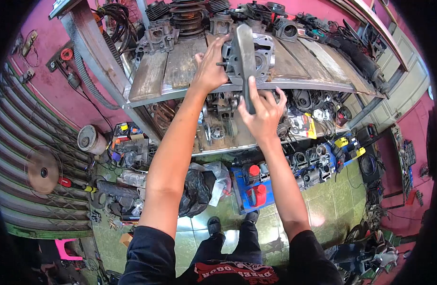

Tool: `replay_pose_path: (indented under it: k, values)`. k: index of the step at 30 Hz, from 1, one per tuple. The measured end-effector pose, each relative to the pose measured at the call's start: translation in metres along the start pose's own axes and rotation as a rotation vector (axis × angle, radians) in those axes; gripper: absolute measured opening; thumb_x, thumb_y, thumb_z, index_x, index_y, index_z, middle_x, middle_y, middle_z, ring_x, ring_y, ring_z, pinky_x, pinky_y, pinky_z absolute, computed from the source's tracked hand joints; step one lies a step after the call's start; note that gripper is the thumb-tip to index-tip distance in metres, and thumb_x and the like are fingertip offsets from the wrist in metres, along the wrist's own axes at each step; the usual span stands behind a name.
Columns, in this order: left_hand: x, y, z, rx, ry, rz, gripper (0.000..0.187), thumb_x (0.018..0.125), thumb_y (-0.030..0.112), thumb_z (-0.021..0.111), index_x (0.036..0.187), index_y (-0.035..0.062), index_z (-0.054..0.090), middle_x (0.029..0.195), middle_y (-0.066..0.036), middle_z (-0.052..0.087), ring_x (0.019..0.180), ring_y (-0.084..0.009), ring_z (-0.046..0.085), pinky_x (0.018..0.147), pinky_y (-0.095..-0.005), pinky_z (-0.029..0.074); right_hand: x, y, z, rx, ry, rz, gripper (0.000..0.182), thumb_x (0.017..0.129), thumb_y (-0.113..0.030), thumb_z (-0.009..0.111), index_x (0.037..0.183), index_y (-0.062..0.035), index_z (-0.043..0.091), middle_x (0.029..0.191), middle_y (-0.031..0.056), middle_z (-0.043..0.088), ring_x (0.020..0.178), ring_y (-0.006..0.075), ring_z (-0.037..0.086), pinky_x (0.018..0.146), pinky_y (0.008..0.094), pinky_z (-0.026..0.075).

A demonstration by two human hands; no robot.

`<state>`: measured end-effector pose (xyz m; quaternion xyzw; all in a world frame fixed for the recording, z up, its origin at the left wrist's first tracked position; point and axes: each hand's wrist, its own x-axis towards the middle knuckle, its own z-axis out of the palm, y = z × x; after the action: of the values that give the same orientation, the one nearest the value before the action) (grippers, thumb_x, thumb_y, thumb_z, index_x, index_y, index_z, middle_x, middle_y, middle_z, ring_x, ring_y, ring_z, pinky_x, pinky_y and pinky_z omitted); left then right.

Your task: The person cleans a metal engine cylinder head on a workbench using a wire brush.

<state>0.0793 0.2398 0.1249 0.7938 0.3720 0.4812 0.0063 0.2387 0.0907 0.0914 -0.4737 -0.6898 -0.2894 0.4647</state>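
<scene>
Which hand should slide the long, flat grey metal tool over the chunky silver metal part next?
Probably the right hand: it holds the tool by its narrow end, while the left hand is on the part.

Bright, strong fisheye bending, black corners, floor glare, perhaps slight motion blur.

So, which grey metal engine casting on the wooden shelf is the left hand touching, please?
The casting at the shelf's front edge, midway along; the others sit farther back.
</scene>
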Motion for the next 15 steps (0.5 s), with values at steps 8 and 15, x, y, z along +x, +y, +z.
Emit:
replay_pose_path:
  k: [8, 15]
  values:
    - [-0.001, 0.006, -0.004, 0.011, 0.011, 0.015, 0.102, 0.066, 0.002, 0.077, 0.158, 0.0191, 0.033, 0.159, -0.008, 0.047, 0.149, -0.0271, 0.043, 0.103, -0.0574, 0.03, -0.02, -0.006, 0.008, 0.017, -0.021, -0.019, 0.074, 0.076, -0.016, 0.082, 0.146, -0.0088, 0.061, 0.076, 0.0029, 0.069, 0.08, 0.0171, 0.067, 0.107, 0.0522, 0.039]
    - [-0.002, 0.005, -0.005, -0.019, -0.005, 0.039, 0.103, 0.067, 0.004, 0.077, 0.158, 0.0148, 0.032, 0.158, -0.011, 0.048, 0.147, -0.0297, 0.046, 0.106, -0.061, 0.029, -0.031, -0.007, 0.015, 0.054, 0.005, -0.02, 0.074, 0.076, -0.022, 0.082, 0.147, -0.0126, 0.061, 0.066, 0.0026, 0.061, 0.077, 0.0179, 0.063, 0.105, 0.057, 0.038]
